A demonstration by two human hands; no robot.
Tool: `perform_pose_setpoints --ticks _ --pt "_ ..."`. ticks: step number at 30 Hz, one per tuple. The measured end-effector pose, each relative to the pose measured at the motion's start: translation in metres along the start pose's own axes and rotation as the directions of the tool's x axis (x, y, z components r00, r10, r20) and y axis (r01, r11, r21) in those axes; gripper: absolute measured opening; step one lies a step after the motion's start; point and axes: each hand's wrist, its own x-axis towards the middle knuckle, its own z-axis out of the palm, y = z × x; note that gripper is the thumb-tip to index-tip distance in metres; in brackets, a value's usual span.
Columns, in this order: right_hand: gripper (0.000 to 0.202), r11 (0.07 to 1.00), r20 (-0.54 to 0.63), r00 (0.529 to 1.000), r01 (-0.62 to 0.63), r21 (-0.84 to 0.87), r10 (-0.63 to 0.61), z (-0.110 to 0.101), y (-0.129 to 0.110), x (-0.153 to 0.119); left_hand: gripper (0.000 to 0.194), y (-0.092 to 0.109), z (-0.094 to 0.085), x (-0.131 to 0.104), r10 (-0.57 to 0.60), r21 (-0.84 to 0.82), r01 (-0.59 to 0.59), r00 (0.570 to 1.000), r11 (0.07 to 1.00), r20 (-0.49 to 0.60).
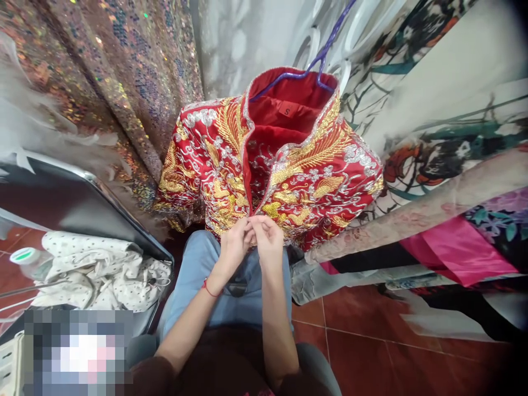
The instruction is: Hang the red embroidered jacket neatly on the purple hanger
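A red jacket (322,181) with gold and silver embroidery hangs in front of me on a purple hanger (319,63). Its stand collar is open, and a red label marked "S" (287,109) shows inside. My left hand (237,242) and my right hand (268,236) meet at the front opening, where the two edges come together. The fingers of both are pinched on the jacket's front edges, thumbs and forefingers nearly touching. Whatever small fastening may lie between the fingertips is hidden. A red cord circles my left wrist.
Sequinned fabric (136,71) hangs behind on the left, and printed garments (445,148) hang on the right. At the left, a chair (82,192) bears a white dotted cloth (103,269), beside a bottle with a green-and-white cap (25,256). Red tiles (358,335) cover the floor.
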Motion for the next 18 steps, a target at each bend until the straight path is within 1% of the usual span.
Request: perform_pose_setpoints --ticks 3,6,8,9,11,13,15,16,17,18 --pt "0.027 0.995 -0.043 0.994 0.098 -0.018 -0.099 0.008 -0.031 0.004 0.024 0.004 0.005 0.001 0.018 0.036 -0.017 1.000 0.999 -0.023" --pt "0.026 0.975 -0.061 0.975 0.210 -0.078 -0.215 0.014 -0.072 0.019 0.021 0.011 0.011 0.004 0.014 0.113 -0.009 0.999 0.994 -0.046" --pt "0.027 0.952 -0.066 0.956 0.276 -0.130 -0.286 0.015 -0.095 0.031 0.022 0.017 0.013 0.006 0.024 0.150 -0.015 0.998 0.989 -0.056" --pt "0.027 0.942 -0.061 0.948 0.300 -0.153 -0.312 0.015 -0.102 0.038 0.023 0.019 0.012 0.008 0.027 0.164 -0.017 0.998 0.986 -0.058" --pt "0.028 0.928 -0.036 0.942 0.323 -0.186 -0.335 0.012 -0.108 0.049 0.025 0.020 0.008 0.014 0.031 0.176 -0.025 0.999 0.984 -0.030" --pt "0.029 0.920 -0.015 0.945 0.314 -0.232 -0.327 0.009 -0.104 0.058 0.027 0.016 -0.004 0.022 0.067 0.156 -0.072 0.997 0.985 0.036" --pt "0.031 0.885 -0.036 0.943 0.298 -0.358 -0.332 0.005 -0.096 0.064 0.027 0.011 -0.022 0.033 0.171 0.098 -0.178 0.982 0.979 0.080" --pt "0.032 0.843 -0.061 0.932 0.292 -0.452 -0.356 0.002 -0.093 0.066 0.025 0.009 -0.034 0.040 0.234 0.065 -0.238 0.970 0.969 0.058" --pt "0.034 0.783 -0.078 0.914 0.294 -0.549 -0.398 -0.002 -0.092 0.067 0.022 0.009 -0.048 0.048 0.291 0.042 -0.290 0.957 0.956 -0.003" --pt "0.036 0.711 -0.066 0.891 0.311 -0.630 -0.449 -0.008 -0.092 0.068 0.020 0.009 -0.062 0.057 0.332 0.037 -0.330 0.937 0.943 -0.109"
